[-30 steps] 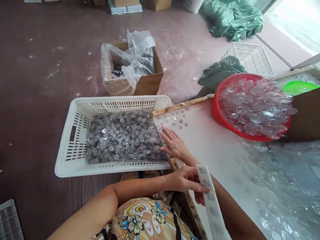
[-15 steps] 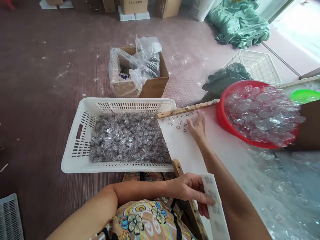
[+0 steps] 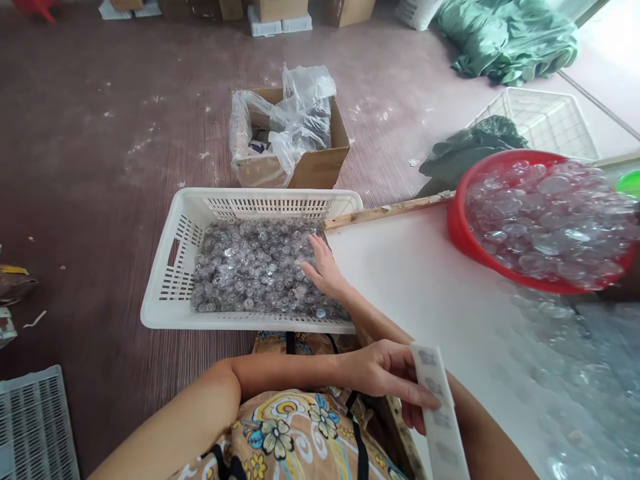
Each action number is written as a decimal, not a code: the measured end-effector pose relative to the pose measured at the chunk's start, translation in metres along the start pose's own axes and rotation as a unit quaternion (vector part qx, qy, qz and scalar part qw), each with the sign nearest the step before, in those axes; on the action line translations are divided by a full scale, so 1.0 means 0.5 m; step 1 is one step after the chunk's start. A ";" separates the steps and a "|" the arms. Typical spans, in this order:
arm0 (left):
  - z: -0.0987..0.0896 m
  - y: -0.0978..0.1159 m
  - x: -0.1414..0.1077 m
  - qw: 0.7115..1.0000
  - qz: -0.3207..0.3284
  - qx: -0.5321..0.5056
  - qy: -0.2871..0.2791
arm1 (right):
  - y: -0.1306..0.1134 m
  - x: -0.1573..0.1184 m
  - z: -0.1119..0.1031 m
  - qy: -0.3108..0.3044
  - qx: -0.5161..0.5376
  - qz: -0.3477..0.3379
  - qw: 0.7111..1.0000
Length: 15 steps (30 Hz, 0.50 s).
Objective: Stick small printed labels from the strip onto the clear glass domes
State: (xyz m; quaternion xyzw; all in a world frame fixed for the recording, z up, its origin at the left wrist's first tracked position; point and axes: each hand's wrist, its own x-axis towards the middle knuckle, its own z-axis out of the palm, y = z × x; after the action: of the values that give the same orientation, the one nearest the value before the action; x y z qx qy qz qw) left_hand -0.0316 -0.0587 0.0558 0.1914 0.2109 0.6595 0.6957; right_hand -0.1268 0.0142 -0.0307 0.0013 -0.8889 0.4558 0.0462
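Note:
My left hand [image 3: 390, 379] grips a white strip [image 3: 440, 413] that carries a row of small grey printed figures. Its thumb presses on the strip's face. Over the right end of a white slotted basket [image 3: 165, 307], my right hand [image 3: 326, 267] is stretched out with fingers spread and holds nothing. Inside the basket lies a heap of small clear round pieces with dark printed marks [image 3: 250, 267]. Beside the basket a white tabletop [image 3: 395, 260] with a wooden edge strip [image 3: 390, 212] extends right.
A red basin [image 3: 457, 223] heaped with clear plastic discs [image 3: 545, 213] stands on the tabletop, with more clear discs [image 3: 590, 387] in front. Beyond the basket are a cardboard box [image 3: 320, 167] lined with plastic, a dark green bag [image 3: 465, 150] and a white wire basket [image 3: 545, 120].
My right hand has swept left from the tabletop to over the basket. The small printed pieces that lay on the tabletop are gone from it. The view has shifted slightly left.

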 end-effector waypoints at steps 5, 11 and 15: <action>0.006 -0.021 -0.004 1.000 -0.007 0.009 0.004 | -0.013 -0.024 -0.045 0.003 0.070 0.009 0.998; 0.027 -0.054 0.013 0.998 -0.045 0.020 -0.029 | 0.041 -0.116 -0.133 0.054 0.322 0.106 0.939; 0.044 -0.064 0.018 0.997 -0.061 0.042 -0.035 | 0.056 -0.140 -0.119 0.052 0.329 0.109 0.937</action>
State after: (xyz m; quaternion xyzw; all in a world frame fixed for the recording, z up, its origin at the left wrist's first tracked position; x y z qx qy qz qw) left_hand 0.0077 -0.0514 0.0564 0.2300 0.2255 0.5990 0.7331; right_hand -0.0534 0.0758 -0.0249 -0.1040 -0.6806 0.7241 0.0398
